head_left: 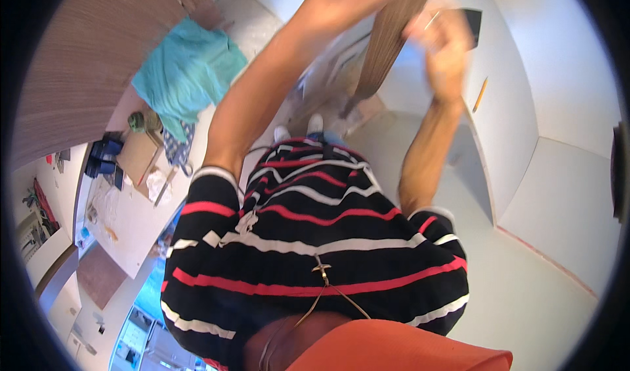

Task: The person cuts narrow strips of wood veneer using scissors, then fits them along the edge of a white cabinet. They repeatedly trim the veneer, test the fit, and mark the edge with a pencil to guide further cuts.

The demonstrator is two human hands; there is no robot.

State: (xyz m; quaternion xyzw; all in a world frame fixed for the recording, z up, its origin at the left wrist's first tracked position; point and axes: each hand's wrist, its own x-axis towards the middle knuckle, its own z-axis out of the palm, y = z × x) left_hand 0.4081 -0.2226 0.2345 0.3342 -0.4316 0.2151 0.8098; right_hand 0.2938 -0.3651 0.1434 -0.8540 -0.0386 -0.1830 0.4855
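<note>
My left forearm (262, 102) stretches up and to the right and leaves the picture at the top edge, so the left hand is out of sight. Beside a dark wood-grain panel (392, 39), my right hand (446, 39) is raised, blurred by motion, its fingers curled in. A thin light line shows at those fingers; what it is I cannot make out. The panel's narrow strip runs down between my two arms, close to the right fingertips. Whether the hand touches it is unclear.
A yellow pencil (481, 95) lies on a white panel to the right, below a black rectangle (471, 28). At left, a person in a turquoise shirt (190, 69) bends over a cluttered white worktop (121, 223). A large wood-grain surface (85, 62) fills the upper left.
</note>
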